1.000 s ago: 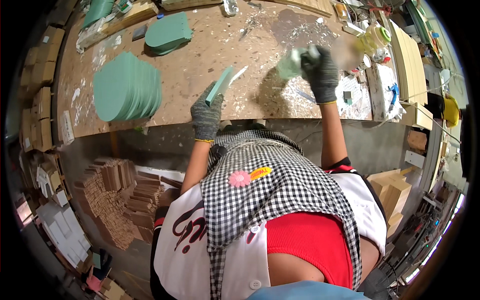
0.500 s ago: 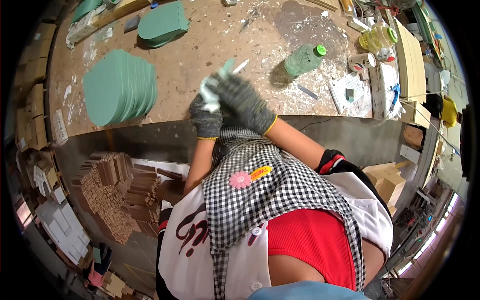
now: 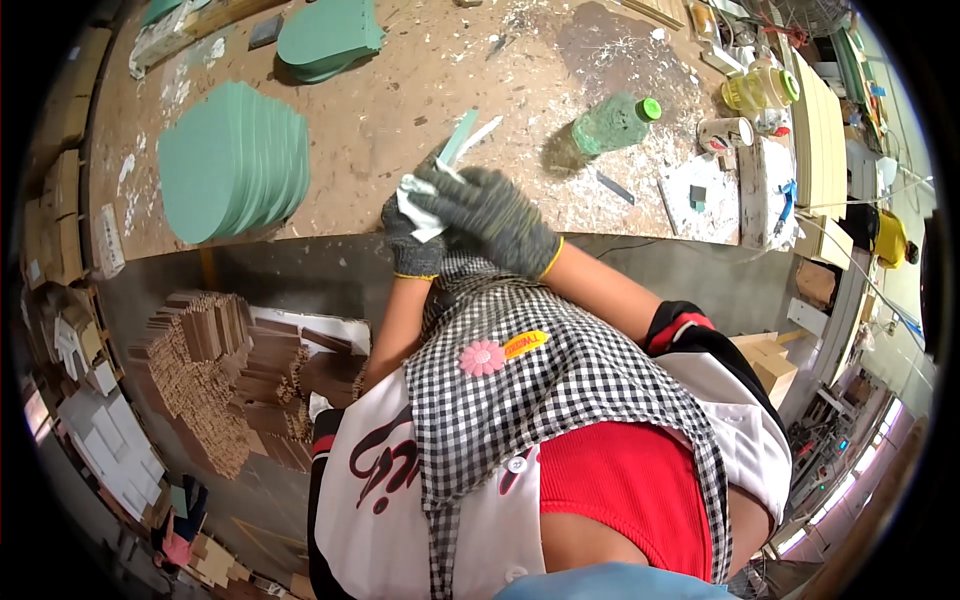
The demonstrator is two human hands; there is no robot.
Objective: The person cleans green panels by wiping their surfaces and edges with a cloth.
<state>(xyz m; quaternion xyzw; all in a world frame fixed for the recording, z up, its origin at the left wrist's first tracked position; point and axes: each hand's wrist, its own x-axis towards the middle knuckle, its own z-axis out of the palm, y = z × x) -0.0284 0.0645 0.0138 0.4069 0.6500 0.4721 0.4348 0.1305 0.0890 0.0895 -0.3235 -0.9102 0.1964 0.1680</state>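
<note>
While the gloved left hand (image 3: 415, 235) pinches a thin green foam piece (image 3: 458, 138) upright, the gloved right hand (image 3: 490, 215) presses a white cloth (image 3: 415, 200) against it, fingers closed. Green plastic bottle (image 3: 612, 122) stands beyond the right hand on the wooden tabletop (image 3: 400, 90), within reach.

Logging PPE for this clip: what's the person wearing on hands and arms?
Both the left hand and the right hand wear dark grey knitted work gloves with a thin yellow trim at the cuff. The forearms are bare below short sleeves; the right sleeve shows black with a red band over a white shirt. No watch or other markings visible.
</note>
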